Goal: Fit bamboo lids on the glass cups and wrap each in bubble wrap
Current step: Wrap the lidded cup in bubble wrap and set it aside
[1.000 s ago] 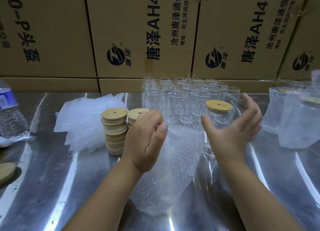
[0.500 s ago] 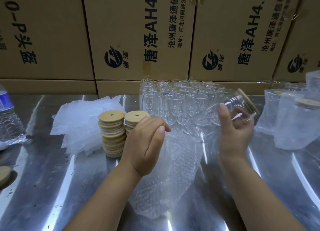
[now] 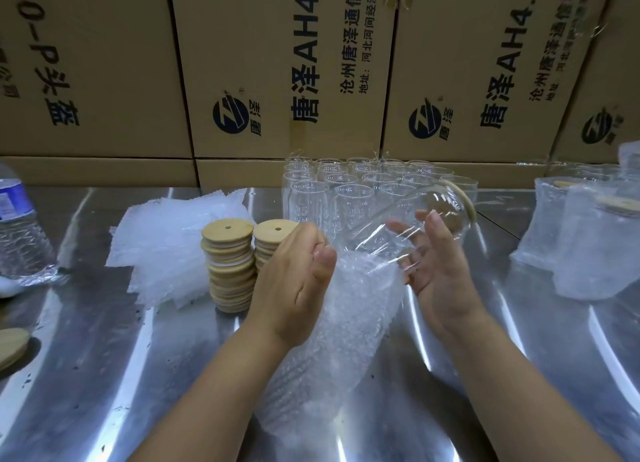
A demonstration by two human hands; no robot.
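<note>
Bamboo lids point(image 3: 227, 227) stand stacked at the left, untouched. Beside them my left hand point(image 3: 294, 281), fingers curled, pinches the upper edge of the bubble wrap point(image 3: 346, 309) trailing onto the steel table point(image 3: 104, 357). My right hand point(image 3: 440, 274) wraps thumb and loosely bent fingers round the lidded glass cup point(image 3: 381, 216), tilted base-first just above the wrap. Advised: hold that edge lifted and feed the base in squarely.

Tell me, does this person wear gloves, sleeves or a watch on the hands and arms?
No. The left hand and the right hand are bare, without gloves. The forearms are bare down to the picture's edge: no sleeves, watch or bracelet show.
</note>
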